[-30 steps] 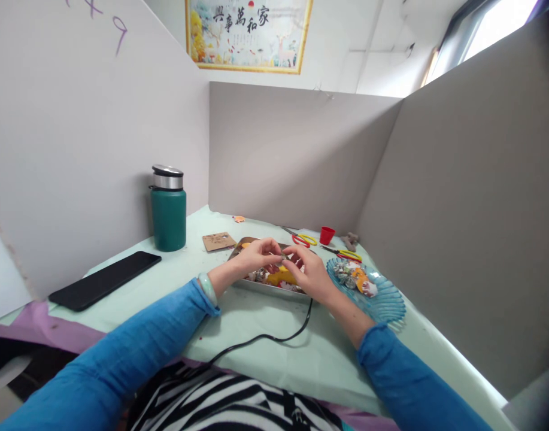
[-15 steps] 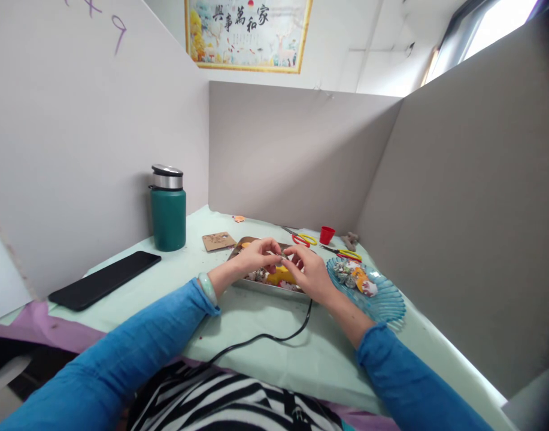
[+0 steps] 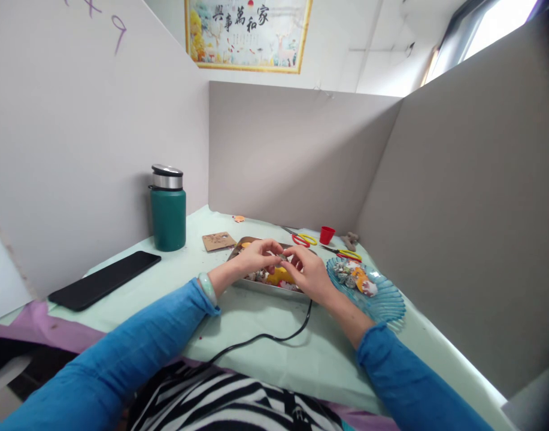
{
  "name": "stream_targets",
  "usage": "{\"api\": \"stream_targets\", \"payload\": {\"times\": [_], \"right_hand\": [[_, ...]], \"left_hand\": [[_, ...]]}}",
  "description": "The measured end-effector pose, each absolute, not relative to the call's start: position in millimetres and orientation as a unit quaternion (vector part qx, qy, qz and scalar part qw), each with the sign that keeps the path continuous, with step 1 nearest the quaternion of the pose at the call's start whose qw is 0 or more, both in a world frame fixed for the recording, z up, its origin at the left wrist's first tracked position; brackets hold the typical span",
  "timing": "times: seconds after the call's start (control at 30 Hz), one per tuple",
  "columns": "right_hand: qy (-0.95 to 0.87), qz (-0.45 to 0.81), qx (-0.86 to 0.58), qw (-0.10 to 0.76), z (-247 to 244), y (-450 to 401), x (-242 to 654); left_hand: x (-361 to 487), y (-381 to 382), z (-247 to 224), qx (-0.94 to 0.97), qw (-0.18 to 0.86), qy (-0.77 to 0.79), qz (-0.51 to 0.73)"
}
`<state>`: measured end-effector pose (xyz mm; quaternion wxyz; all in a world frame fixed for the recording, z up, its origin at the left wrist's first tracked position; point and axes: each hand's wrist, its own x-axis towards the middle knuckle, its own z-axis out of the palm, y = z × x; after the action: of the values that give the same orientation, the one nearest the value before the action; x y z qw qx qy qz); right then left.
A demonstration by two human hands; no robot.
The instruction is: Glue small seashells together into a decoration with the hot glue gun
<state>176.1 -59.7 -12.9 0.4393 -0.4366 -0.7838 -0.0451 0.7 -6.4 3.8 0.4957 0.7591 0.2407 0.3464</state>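
Over the metal tray (image 3: 260,286), my left hand (image 3: 259,256) and my right hand (image 3: 309,272) meet at the fingertips. Both are closed in a pinch around a small greyish piece (image 3: 282,257), too small to identify. Beneath them the tray holds a yellow item (image 3: 279,276) and several small mixed pieces, partly hidden by my hands. A blue glass plate (image 3: 388,302) to the right of my right hand bears silvery, orange and white pieces (image 3: 357,276).
A green bottle (image 3: 169,218) and a black phone-like slab (image 3: 106,280) are at the left. Behind the tray are a brown card (image 3: 218,241), two scissors (image 3: 304,240) (image 3: 348,255) and a red cup (image 3: 327,235). A black cable (image 3: 265,336) crosses the front; grey panels surround the table.
The fingertips have shifted very slightly around the small piece, which shows a little more between them. Everything else is in the same place.
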Motion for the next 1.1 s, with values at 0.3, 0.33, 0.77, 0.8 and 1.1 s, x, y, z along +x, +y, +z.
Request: {"api": "stream_targets", "payload": {"times": [0.3, 0.33, 0.77, 0.8, 1.1], "right_hand": [[-0.785, -0.049, -0.438, 0.435, -10.7, -60.8, 175.7], [-0.784, -0.049, -0.440, 0.435, -10.6, -61.0, 175.6], [-0.780, -0.051, -0.449, 0.432, -11.7, -60.9, 175.6], [-0.781, -0.051, -0.449, 0.431, -11.7, -61.0, 175.7], [-0.787, -0.048, -0.444, 0.425, -13.5, -59.9, 175.9]], "left_hand": [[0.6, -7.0, 4.7, 0.763, 0.490, 0.239, 0.346], [0.5, -7.4, 5.0, 0.763, 0.490, 0.240, 0.345], [1.2, -7.5, 5.2, 0.766, 0.475, 0.259, 0.347], [1.5, -7.3, 5.2, 0.765, 0.475, 0.261, 0.349], [1.0, -3.4, 1.6, 0.774, 0.463, 0.256, 0.347]]}}
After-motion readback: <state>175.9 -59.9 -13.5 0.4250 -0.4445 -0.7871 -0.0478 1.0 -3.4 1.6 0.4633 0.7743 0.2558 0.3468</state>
